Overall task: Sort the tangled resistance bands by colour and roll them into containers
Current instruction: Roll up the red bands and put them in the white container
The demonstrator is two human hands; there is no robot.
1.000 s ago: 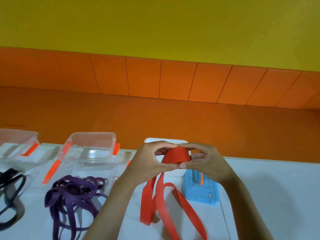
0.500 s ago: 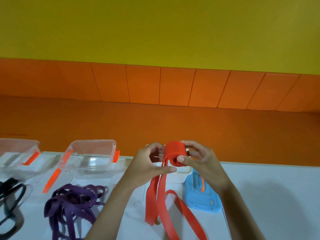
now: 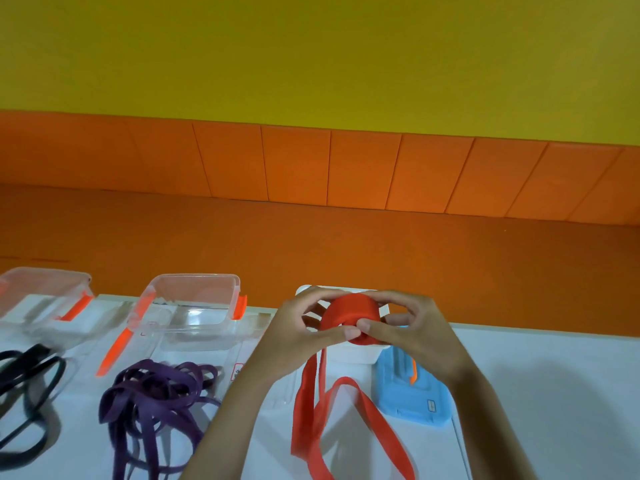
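Red band roll [image 3: 349, 317] is gripped by both hands, left [image 3: 298, 336] and right [image 3: 412, 336], above the white container [image 3: 360, 355], tail draped on worktop [image 3: 554, 393].

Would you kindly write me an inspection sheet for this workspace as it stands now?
Surface: white table, with bands and containers spread across it.
Job's things: red band partly rolled, its tail hanging down to the table; purple bands and black bands in loose heaps; two clear containers behind them; white container behind the hands.
Clutter: blue lid beside the white container.
Grippers: left hand and right hand both pinch the red roll.
Cables: nothing seen.
Surroundings: yellow wall above orange panels.
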